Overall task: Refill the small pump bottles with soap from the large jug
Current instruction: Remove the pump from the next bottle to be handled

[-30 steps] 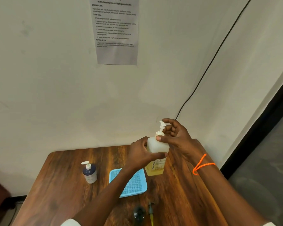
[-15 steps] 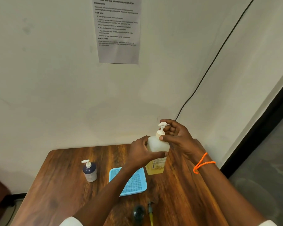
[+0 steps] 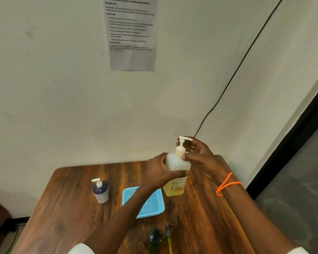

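Translucent plastic pump bottle [image 3: 176, 165] is held up above the bench [image 3: 72, 208], upright, yellow liquid filling only its lower part, label facing the camera. Left hand [image 3: 160, 171] is wrapped round the bottle body, thumb across the front. Right hand [image 3: 198, 156] sits at the neck: thumb and fingers pinch the cream collar [image 3: 180, 152] just under the white pump head [image 3: 184, 139], whose nozzle points right over the fingers. Can't tell if the collar is fully seated on the neck.

On the bench, left of the arms: a small dark-blue pump bottle [image 3: 100, 191] stands upright, white pump on, well apart from the held one. A light-blue mesh tray [image 3: 151, 206] lies between them, partly hidden by the left forearm. Near the front edge there's a dark, blurred roundish object [image 3: 155, 237] and just beside it a loose pump with a yellowish tube [image 3: 169, 237]; too blurred to say more.

Orange beaded cord [image 3: 226, 184] on the right wrist. Printed sheet [image 3: 131, 33] taped to the wall, black cable [image 3: 237, 70] running diagonally down the wall to behind the hands.
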